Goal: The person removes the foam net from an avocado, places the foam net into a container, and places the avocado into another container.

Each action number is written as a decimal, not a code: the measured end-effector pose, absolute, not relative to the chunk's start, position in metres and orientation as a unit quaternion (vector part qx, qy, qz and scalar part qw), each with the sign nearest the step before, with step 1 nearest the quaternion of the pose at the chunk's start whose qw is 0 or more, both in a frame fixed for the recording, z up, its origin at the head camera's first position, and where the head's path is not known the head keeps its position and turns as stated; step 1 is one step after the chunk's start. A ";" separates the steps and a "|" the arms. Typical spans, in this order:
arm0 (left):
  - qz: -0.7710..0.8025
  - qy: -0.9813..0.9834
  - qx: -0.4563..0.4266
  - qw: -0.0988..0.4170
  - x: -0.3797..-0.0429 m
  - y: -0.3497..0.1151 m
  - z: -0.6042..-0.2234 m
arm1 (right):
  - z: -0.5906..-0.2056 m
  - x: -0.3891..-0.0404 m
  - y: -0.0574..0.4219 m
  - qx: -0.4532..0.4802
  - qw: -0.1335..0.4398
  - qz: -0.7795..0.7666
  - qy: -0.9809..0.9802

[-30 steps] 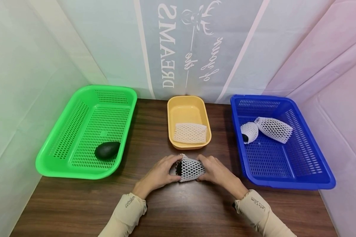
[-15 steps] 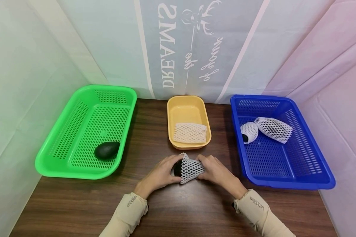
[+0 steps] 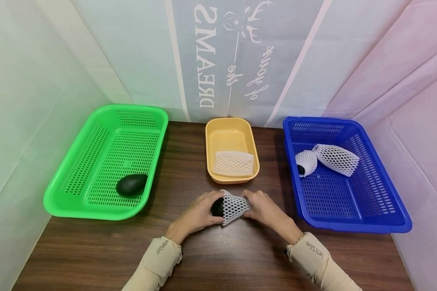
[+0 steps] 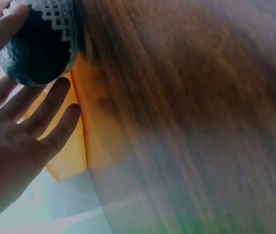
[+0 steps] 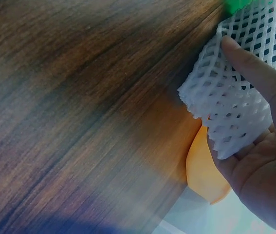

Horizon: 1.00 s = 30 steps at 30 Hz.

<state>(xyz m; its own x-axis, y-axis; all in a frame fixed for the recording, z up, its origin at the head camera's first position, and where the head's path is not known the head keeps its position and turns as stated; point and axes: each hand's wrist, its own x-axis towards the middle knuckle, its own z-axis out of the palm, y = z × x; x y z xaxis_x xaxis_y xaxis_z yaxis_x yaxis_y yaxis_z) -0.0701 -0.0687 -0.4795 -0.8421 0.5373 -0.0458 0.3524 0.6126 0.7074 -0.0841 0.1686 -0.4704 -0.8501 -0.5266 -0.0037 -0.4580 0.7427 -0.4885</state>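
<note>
Over the front middle of the table, a dark avocado (image 3: pixel 217 207) sits partly inside a white foam net sleeve (image 3: pixel 236 208). My left hand (image 3: pixel 199 211) holds the avocado's bare end; in the left wrist view the thumb lies on the dark skin (image 4: pixel 35 53) near the net's edge. At the sleeve's other end, my right hand (image 3: pixel 265 208) pinches the mesh. The right wrist view has the thumb across the net (image 5: pixel 240 97), whose loose end sticks out past the hand. Part of the avocado shows dark through the mesh.
A green basket (image 3: pixel 52 198) at left holds another dark avocado (image 3: pixel 131 185). Behind my hands stands a small yellow tray (image 3: pixel 208 137) with a flat foam net (image 3: pixel 234 163). In the blue basket (image 3: pixel 349 224) at right lie two net-wrapped pieces (image 3: pixel 336 159).
The sleeve's opening has shifted slightly to the right on the avocado, and more dark skin shows beside the left hand. Both hands have stayed nearly in place.
</note>
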 end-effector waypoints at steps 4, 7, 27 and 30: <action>0.360 0.891 0.247 0.123 -0.070 -0.070 -0.479 | -0.470 -0.085 0.168 -0.264 0.074 -0.240 0.931; 0.362 0.891 0.248 0.117 -0.069 -0.072 -0.478 | -0.470 -0.085 0.167 -0.258 0.086 -0.236 0.933; 0.367 0.898 0.228 0.088 -0.070 -0.091 -0.465 | -0.454 -0.087 0.174 -0.260 0.072 -0.223 0.937; 0.365 0.900 0.226 0.083 -0.070 -0.094 -0.463 | -0.452 -0.087 0.175 -0.261 0.068 -0.217 0.938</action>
<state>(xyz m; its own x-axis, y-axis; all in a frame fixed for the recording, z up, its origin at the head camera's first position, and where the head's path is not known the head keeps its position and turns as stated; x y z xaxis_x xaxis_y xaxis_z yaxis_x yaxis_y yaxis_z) -0.0698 -0.0939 -0.4633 -0.8843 0.4668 0.0144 0.3450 0.6321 0.6938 -0.0874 0.1752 -0.4520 -0.8550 -0.5184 -0.0140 -0.4596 0.7700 -0.4425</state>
